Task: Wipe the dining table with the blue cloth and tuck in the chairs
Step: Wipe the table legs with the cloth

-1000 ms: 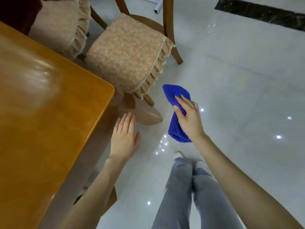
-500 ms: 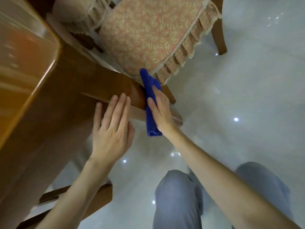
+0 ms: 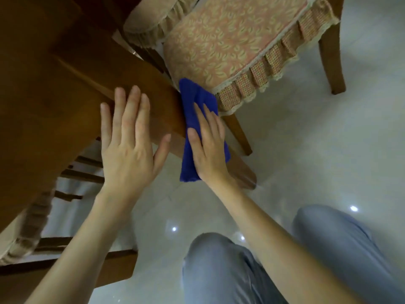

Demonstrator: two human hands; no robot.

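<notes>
Under the table (image 3: pixel 32 62) corner, we lay our left hand (image 3: pixel 128 148) flat on the slanted table leg (image 3: pixel 142 84), fingers straight and slightly spread. Our right hand (image 3: pixel 208 148), fingers extended too, presses the folded blue cloth (image 3: pixel 192 99) against that leg's outer edge. A chair (image 3: pixel 230 40) with a floral cushion stands just behind the cloth.

head view | faces forward-down | close beside table (image 3: pixel 43 95) leg
</notes>
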